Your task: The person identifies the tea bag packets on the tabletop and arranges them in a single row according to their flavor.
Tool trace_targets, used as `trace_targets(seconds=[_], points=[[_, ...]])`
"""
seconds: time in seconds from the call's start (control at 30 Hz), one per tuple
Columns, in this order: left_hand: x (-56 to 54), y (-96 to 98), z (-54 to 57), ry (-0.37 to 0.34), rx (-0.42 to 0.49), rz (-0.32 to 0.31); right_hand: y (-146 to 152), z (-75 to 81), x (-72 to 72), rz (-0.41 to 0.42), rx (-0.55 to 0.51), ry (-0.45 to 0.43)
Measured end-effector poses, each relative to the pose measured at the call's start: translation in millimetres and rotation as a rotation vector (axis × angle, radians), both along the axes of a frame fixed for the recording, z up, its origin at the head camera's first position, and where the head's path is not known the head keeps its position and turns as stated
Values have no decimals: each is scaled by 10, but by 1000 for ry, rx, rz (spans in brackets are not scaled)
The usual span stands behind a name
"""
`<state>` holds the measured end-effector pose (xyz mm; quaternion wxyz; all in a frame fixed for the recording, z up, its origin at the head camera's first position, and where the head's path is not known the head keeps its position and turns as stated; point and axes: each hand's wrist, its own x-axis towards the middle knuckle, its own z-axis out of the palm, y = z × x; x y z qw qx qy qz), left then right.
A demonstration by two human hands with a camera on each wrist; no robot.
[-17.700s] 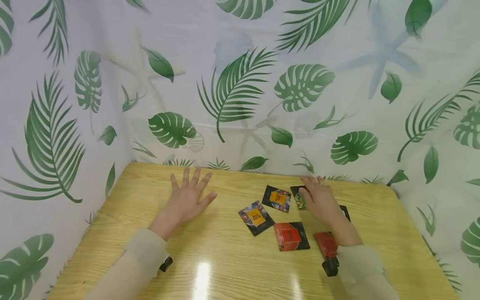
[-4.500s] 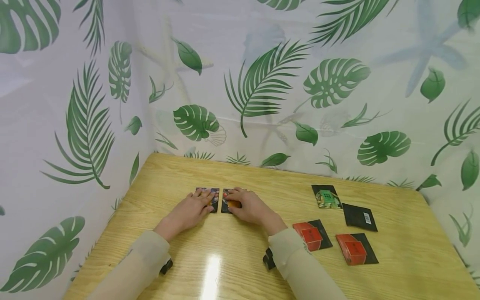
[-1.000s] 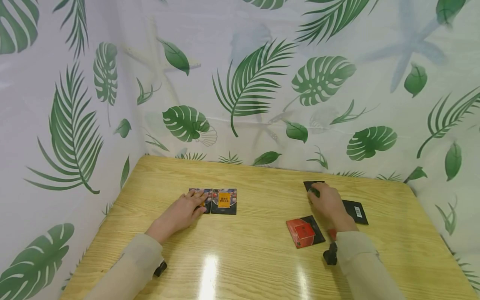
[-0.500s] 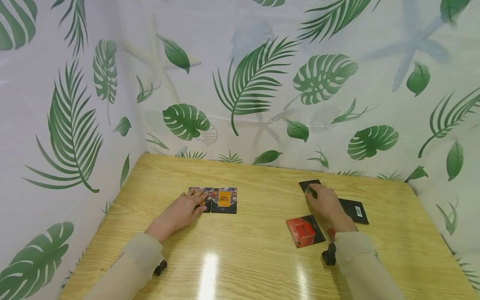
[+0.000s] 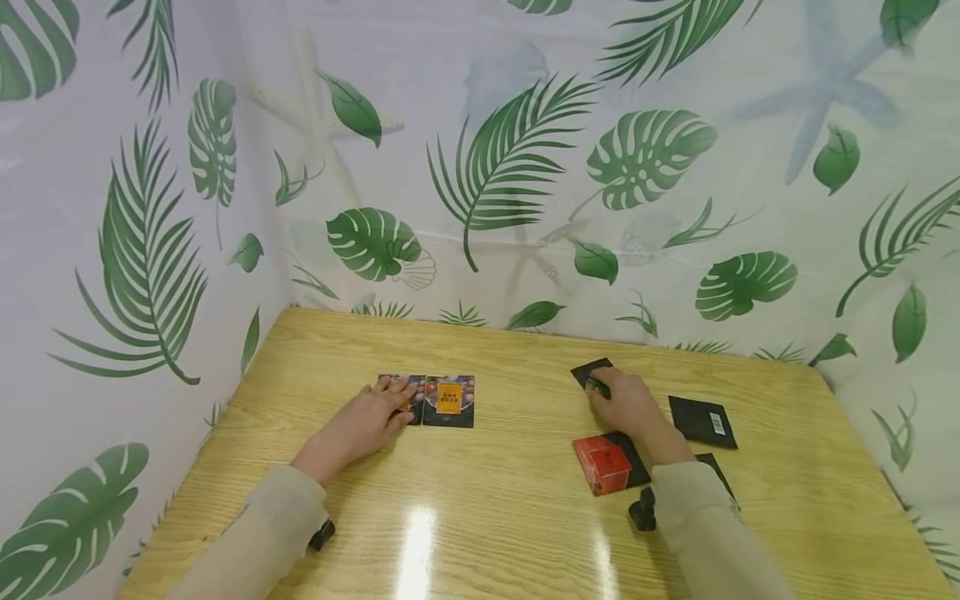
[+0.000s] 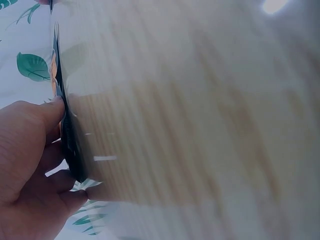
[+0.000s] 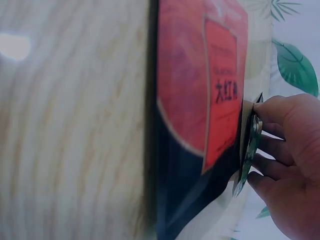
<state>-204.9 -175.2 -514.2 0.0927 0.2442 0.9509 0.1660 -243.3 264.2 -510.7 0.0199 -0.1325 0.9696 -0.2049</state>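
My left hand (image 5: 360, 429) rests with outstretched fingers on a flat dark packet with an orange label (image 5: 419, 396), covering much of it. Close against its right side lies a matching packet (image 5: 448, 400). Toward the back right, my right hand (image 5: 637, 408) holds a black-and-green packet (image 5: 590, 372) at its edges, thumb on the near side; the hand hides most of its print. In the right wrist view this green packet (image 7: 250, 150) stands just beyond a red-and-black packet (image 7: 222, 90).
A red packet (image 5: 606, 467) lies in front of my right hand. Behind its wrist is a black packet with a barcode (image 5: 701, 421). Another packet (image 5: 717, 472) sits partly under the right sleeve. A leaf-patterned curtain (image 5: 510, 275) borders the wooden table (image 5: 517, 517).
My right hand has moved left, taking the green packet with it and turning it. This uncovers more of the barcoded packet. My left hand stays where it was.
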Motion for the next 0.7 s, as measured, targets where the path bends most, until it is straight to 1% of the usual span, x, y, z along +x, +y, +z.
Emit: trace_targets(seconds=[0.2, 0.33, 0.5, 0.7], points=[[-2, -5, -18, 2, 1, -6, -95, 13, 18, 26, -18, -24], [-11, -6, -18, -3, -5, -7, -176, 37, 21, 63, -27, -51], [-12, -5, -5, -11, -14, 1, -272, 0, 5, 109, -29, -85], [-9, 3, 6, -13, -11, 0, -394, -19, -9, 165, 13, -52]])
